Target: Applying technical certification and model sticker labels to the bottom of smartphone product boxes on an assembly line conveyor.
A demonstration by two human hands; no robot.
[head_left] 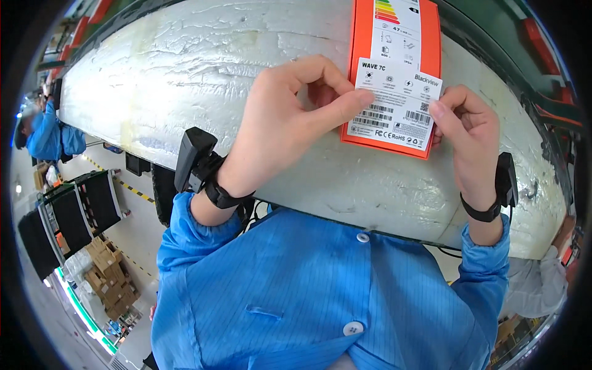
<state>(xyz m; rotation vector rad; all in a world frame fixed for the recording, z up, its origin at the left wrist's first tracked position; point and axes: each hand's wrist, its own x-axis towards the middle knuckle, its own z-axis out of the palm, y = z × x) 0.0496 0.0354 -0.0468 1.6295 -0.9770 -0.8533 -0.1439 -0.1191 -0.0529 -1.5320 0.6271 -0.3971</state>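
A flat orange-red box [362, 40] lies on the table with a printed panel on its upper face. Over its near end is a white label [394, 102] with barcodes and small icons, tilted slightly against the box's edges. My left hand [293, 114] is closed in a pinch at the label's left edge, thumb on top. At the right edge my right hand [470, 123] pinches the label, its other fingers curled beside the box. Whether the label's underside touches the box all over is hidden.
The table [203, 68] is covered with wrinkled clear film, with a tape strip across its left part. A person in blue [46, 132] is at the far left. Cartons [108, 277] and a black rack [80, 209] stand on the floor at left.
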